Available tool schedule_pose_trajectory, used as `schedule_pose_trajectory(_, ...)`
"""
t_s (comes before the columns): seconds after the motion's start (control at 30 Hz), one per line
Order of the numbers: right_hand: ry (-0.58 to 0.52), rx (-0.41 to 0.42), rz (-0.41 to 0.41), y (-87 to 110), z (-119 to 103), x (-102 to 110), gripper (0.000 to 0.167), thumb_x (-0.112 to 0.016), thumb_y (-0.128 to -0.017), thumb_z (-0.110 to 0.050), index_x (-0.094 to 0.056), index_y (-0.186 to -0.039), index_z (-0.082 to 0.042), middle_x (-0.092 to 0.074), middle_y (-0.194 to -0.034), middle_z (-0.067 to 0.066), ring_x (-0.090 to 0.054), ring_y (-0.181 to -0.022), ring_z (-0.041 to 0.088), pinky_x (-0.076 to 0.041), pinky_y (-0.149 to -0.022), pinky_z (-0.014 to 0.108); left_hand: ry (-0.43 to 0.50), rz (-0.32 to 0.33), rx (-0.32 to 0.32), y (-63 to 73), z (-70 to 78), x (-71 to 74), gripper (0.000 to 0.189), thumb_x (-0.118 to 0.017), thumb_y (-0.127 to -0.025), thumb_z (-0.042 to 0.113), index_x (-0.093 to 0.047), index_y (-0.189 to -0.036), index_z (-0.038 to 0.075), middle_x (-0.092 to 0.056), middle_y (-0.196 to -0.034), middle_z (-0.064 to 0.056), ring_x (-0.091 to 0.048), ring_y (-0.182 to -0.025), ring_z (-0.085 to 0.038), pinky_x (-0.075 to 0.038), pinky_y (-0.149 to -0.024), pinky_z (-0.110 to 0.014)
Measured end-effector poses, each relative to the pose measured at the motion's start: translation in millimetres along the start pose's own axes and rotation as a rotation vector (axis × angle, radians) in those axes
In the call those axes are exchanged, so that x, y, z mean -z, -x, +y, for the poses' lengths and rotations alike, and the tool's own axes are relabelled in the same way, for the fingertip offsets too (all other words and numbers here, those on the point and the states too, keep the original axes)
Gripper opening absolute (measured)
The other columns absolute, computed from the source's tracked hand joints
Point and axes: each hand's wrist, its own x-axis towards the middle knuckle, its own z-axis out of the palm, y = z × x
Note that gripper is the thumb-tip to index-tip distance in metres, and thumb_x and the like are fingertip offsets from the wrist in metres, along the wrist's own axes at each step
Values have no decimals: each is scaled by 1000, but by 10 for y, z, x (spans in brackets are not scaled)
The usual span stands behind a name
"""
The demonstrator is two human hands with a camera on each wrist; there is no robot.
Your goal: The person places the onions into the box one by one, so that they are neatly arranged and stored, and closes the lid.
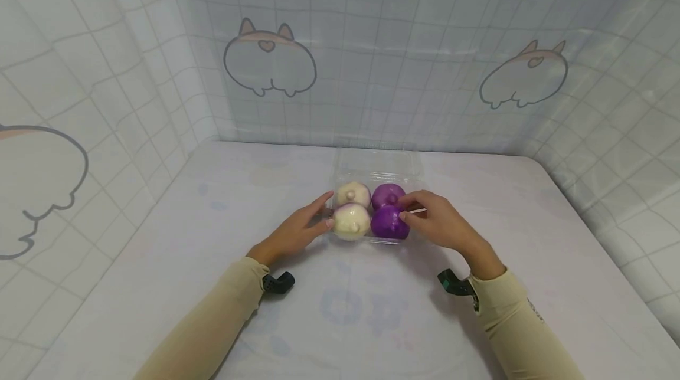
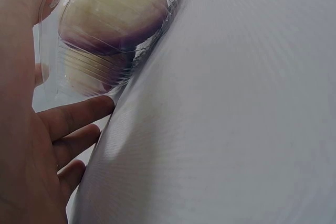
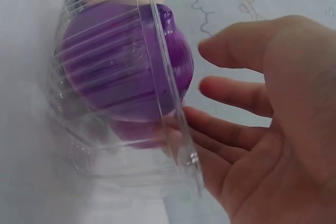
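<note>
A clear plastic clamshell box (image 1: 385,241) lies on the table with its lid (image 1: 377,161) folded open toward the wall. Inside sit two creamy-white, purple-tinged onion-like balls with nubs, the front one (image 1: 350,222) and the back one (image 1: 353,193), on the left. On the right are two purple ones, front (image 1: 386,223) and back (image 1: 388,195). My left hand (image 1: 294,232) rests against the box's left side, thumb at the rim (image 2: 50,40), fingers extended. My right hand (image 1: 441,220) hovers over the right rim beside the purple balls, thumb and index finger apart, as the right wrist view shows.
The table (image 1: 297,321) has a pale printed cloth. A white grid-patterned curtain (image 1: 361,61) with cartoon animals stands behind it and along both sides. Each wrist wears a black camera, the left one (image 1: 278,283) and the right one (image 1: 454,282).
</note>
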Motion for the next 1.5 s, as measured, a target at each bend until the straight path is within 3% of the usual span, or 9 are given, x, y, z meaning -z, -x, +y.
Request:
schedule_pose_trajectory(0.33, 52, -25, 220, -21, 140, 86, 26, -64, -99, -14, -66, -119, 2, -68, -115, 12, -64, -106, 27, -54, -90, 47, -6, 8, -1, 5, -17, 8, 70, -50, -103, 52, -19, -162, 32, -51, -147, -11, -38, -142, -28, -26, -115, -56)
schedule_pose_trajectory(0.47, 44, -53, 265, -30, 187, 101, 23, -63, -100, -16, -67, -117, -1, -69, -112, 9, -64, -102, 24, -53, -90, 46, 0, 12, -11, 12, -9, 12, 70, -51, -103, 51, -20, -162, 30, -52, -146, -12, -39, -142, -30, -26, -115, -57)
schedule_pose_trajectory(0.77, -89, -86, 303, -50, 280, 151, 24, -60, -102, -17, -66, -117, 0, -70, -106, 13, -69, -87, 24, -59, -78, 37, -4, 7, 10, 12, 12, 26, 70, -50, -103, 53, -19, -162, 32, -52, -147, -9, -37, -143, -27, -26, -116, -54)
schedule_pose_trajectory(1.0, -235, -113, 335, -117, 432, 206, 27, -60, -103, -18, -63, -117, 4, -67, -111, 18, -66, -99, 39, -57, -77, 25, 6, 13, -11, 4, 12, 20, 70, -52, -103, 48, -20, -162, 27, -53, -145, -12, -39, -141, -31, -26, -115, -57)
schedule_pose_trajectory(1.27, -392, -266, 379, -225, 625, 260, 37, -61, -101, -17, -58, -124, 11, -61, -119, 25, -63, -108, 40, -57, -82, 27, -3, 15, -17, -10, -12, -16, 70, -50, -102, 53, -20, -162, 31, -53, -146, -10, -40, -141, -29, -27, -115, -56)
schedule_pose_trajectory(1.4, -471, -340, 346, -277, 700, 286, 44, -57, -103, -19, -52, -135, 11, -57, -128, 29, -60, -116, 40, -56, -85, 29, -7, 18, -1, 3, -19, -18, 70, -50, -102, 54, -20, -162, 32, -52, -146, -10, -39, -141, -28, -26, -115, -55)
schedule_pose_trajectory(1.5, -454, -394, 303, -304, 763, 311, 52, -55, -105, -25, -45, -144, 7, -55, -135, 28, -60, -119, 38, -55, -89, 30, -7, 19, 4, 6, -22, -27, 69, -49, -102, 54, -20, -161, 33, -52, -146, -9, -39, -141, -27, -26, -116, -54)
